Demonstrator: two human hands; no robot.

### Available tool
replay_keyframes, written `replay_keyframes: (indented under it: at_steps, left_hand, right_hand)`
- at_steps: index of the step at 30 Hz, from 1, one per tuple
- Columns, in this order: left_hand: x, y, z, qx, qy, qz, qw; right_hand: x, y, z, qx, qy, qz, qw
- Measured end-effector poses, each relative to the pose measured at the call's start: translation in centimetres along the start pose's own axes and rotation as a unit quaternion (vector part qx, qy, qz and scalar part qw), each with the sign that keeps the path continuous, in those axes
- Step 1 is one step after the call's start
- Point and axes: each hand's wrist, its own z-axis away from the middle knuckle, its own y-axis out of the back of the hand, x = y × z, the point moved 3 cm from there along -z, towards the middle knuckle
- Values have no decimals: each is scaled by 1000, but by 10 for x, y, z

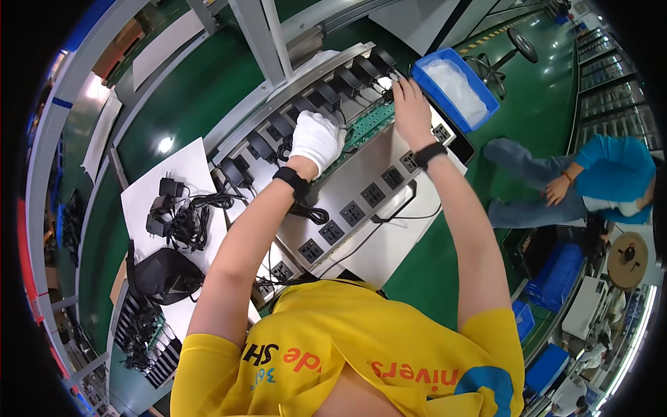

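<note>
Now the gloved left hand [317,142] curls over the green strip [370,125] mid-frame; the right hand [412,112] bends beside black adapters [325,94], upper centre. Whether either grip holds anything, I cannot tell. Looped cords [310,213] might snag the left wristband [292,183], tugging adapters loose. A blue bin [481,99] crowds the upper right; the metal panel [347,178] leaves room below.

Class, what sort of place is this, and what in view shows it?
Probably an electronics factory or workshop: black adapters in a row, a line of sockets, and a blue bin.
</note>
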Motion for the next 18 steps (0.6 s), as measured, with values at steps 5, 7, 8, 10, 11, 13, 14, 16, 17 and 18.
replay_keyframes:
  at_steps: [5,7,8,10,11,13,14,16,17,18]
  left_hand:
    - [-6,-8,2,44,39,128,990]
    - [-4,0,-1,125,36,140,982]
    - [-5,5,2,206,39,146,967]
    - [-4,6,0,184,32,145,972]
    - [4,14,-6,224,11,158,962]
    - [19,24,-21,259,-16,189,947]
    - [21,21,-29,280,-15,180,943]
    - [23,22,-42,328,-33,110,938]
    - [24,28,-43,327,-37,111,938]
    - [26,34,-45,293,-73,177,937]
  right_hand:
    - [19,-32,-2,-68,63,-58,994]
    - [23,-27,-3,-17,51,-71,996]
    - [14,-15,-10,-19,55,-75,996]
    - [-4,6,-29,-173,-55,-140,973]
    - [-5,9,-29,-118,-66,-217,967]
    - [-11,5,-33,-137,-100,-259,951]
    - [-14,1,-36,-153,-128,-306,931]
    - [-9,-7,-34,-121,-123,-342,924]
    - [-2,-14,-32,-223,-223,-527,789]
    - [-2,-16,-27,-308,-305,-675,597]
